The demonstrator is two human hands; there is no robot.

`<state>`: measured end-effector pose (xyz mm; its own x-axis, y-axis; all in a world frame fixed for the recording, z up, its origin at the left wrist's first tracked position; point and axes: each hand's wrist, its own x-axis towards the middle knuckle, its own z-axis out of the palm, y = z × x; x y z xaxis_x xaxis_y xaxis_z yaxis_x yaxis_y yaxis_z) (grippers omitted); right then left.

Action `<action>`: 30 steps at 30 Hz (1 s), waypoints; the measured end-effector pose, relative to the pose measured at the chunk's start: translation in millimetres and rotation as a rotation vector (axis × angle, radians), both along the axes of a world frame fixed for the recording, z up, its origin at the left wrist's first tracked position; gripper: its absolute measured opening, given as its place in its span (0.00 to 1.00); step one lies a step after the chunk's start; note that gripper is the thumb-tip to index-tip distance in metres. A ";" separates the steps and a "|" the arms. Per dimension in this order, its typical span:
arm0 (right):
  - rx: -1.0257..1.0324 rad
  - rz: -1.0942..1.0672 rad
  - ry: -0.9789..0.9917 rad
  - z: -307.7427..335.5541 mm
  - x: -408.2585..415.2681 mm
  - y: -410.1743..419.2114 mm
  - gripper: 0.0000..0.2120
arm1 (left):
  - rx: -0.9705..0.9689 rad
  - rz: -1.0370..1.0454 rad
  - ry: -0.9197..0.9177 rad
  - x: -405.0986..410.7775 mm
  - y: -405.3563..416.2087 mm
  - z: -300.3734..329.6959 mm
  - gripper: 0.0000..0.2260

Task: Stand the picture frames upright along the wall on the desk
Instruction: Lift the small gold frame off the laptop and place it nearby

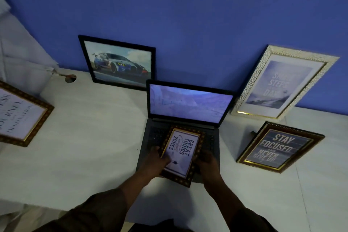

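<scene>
Two hands are gripping the small dark patterned frame (181,153), the one reading "GREAT THINGS", over the keyboard of the open laptop (188,103) at the desk's six o'clock: the left hand (155,162) is clasping its left edge with the thumb lying across the glass, and the right hand (206,160) is clamping the right edge, so the frame is sitting between the two palms, tilted face-up, whether resting on the keys or just lifted I cannot tell. By my reading the step in hand is picking this frame up for placement. Along the blue wall (188,15) the car picture (118,62) at eleven o'clock and the white mosaic frame (282,83) at two o'clock are already leaning upright. The "STAY FOCUSED" frame (278,147) at three o'clock and the "JOURNEY" frame (20,115) at nine o'clock are lying on the white desk (84,147), waiting. Next, the held frame is likely needing a turn to upright and a carry past the laptop screen to a free stretch of wall, set down at a lean so it is not sliding flat
</scene>
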<state>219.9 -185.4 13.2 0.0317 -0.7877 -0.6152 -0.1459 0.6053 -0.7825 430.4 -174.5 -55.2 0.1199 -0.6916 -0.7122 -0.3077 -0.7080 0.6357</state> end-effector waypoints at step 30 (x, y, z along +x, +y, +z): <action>-0.236 0.337 -0.114 82.5 52.6 70.3 0.18 | -0.524 0.564 -0.012 86.7 163.2 156.8 0.13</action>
